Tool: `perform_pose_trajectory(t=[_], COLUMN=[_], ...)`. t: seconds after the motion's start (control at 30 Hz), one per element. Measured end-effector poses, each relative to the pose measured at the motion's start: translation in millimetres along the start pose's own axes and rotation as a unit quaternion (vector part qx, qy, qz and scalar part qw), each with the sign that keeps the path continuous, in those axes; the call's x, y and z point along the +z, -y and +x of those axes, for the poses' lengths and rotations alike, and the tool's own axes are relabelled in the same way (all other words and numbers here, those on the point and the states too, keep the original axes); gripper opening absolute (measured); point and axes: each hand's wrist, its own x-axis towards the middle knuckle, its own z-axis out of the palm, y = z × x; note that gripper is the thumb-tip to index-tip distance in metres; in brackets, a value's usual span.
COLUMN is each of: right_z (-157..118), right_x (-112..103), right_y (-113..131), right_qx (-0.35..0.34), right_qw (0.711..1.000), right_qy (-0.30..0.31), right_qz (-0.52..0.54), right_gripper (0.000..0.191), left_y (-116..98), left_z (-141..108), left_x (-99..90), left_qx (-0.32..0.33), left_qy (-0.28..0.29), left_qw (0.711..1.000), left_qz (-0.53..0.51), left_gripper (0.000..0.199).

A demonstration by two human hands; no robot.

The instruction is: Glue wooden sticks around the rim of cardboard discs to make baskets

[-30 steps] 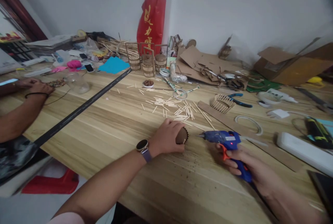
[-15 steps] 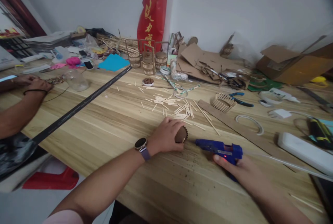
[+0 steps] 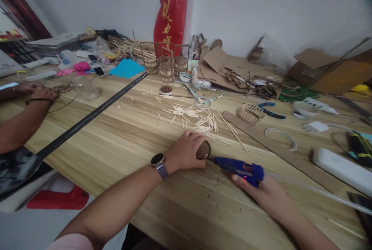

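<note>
My left hand [image 3: 187, 151], a watch on its wrist, is closed around a small round brown disc [image 3: 203, 150] with a notched edge, held at the wooden table's surface. A short pale stick end shows by the thumb. In my right hand [image 3: 255, 190] is a blue hot glue gun [image 3: 240, 168] with a red light lit, its nozzle pointing left and almost at the disc's edge; whether it touches I cannot tell. Beyond my left hand lie loose short wooden sticks [image 3: 184, 112] and more sticks [image 3: 210, 122] in a scattered heap.
A brown strip [image 3: 261, 141], a white ring [image 3: 280, 137], a slatted stick piece [image 3: 250, 113] and blue-handled pliers [image 3: 271, 110] lie to the right. Small lidded baskets [image 3: 166, 68] stand at the back near a bowl of brown beads [image 3: 166, 90]. Another person's hands [image 3: 40, 93] rest at far left.
The glue gun in my right hand has moved left, bringing its nozzle close to the disc. My left hand keeps its hold in nearly the same place.
</note>
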Motion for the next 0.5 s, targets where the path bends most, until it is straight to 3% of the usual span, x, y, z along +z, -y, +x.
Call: perform_pose_trajectory(t=[0.5], right_z=[0.6], right_x=[3.3], right_y=[6.0], right_qx=[0.009], right_qw=[1.000], right_qy=[-0.010], right_qz=[-0.026], right_gripper=[0.043], left_y=[0.9], left_z=[-0.2], left_x=[1.4], left_qx=[0.004], left_qy=[-0.007], left_qw=[1.000], left_qz=[0.004], left_gripper=[0.062])
